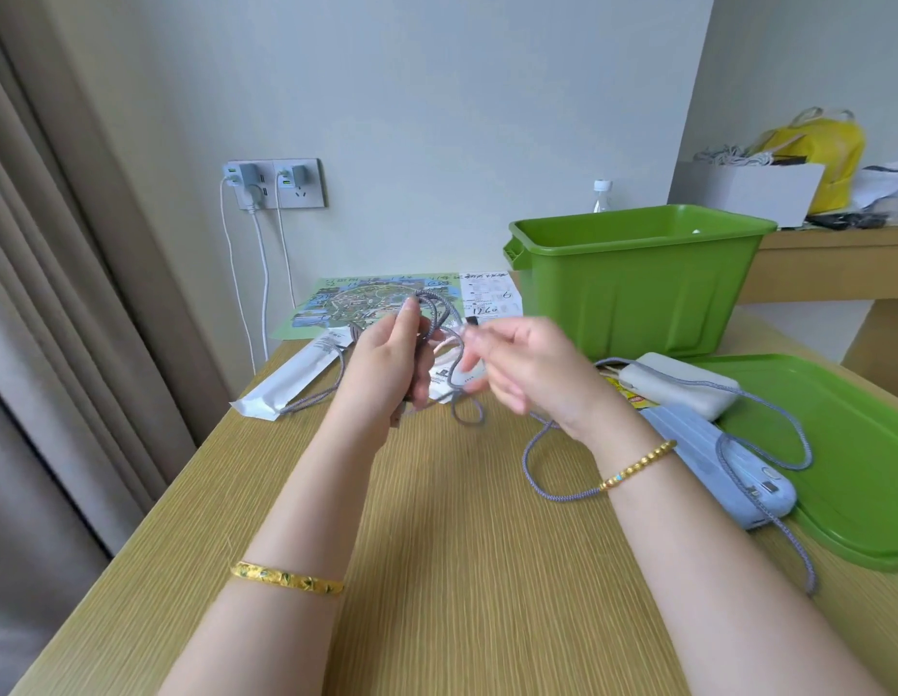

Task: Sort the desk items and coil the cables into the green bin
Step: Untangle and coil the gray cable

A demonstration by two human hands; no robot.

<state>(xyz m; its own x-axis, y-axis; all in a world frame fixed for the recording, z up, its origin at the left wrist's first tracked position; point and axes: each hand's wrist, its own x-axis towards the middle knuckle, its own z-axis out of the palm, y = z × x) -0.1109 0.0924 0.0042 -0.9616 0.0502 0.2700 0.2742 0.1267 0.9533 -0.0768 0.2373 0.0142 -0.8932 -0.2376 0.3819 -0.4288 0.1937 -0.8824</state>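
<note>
A grey braided cable (529, 459) runs in loops across the wooden desk. My left hand (386, 359) holds several of its coils upright above the desk. My right hand (527, 369), blurred with motion, pinches a strand of the same cable beside the coils. The cable's far part trails right over a blue power bank (713, 474) and off toward the desk's front right. A white power bank (688, 384) lies behind the blue one. The green bin (637, 283) stands open at the back right, apart from both hands.
The bin's green lid (848, 454) lies flat at the right. A white packet (291, 379) and a colourful map sheet (366, 303) lie behind my hands. Chargers with white cables sit in a wall socket (276, 183). A water bottle (601, 193) stands behind the bin.
</note>
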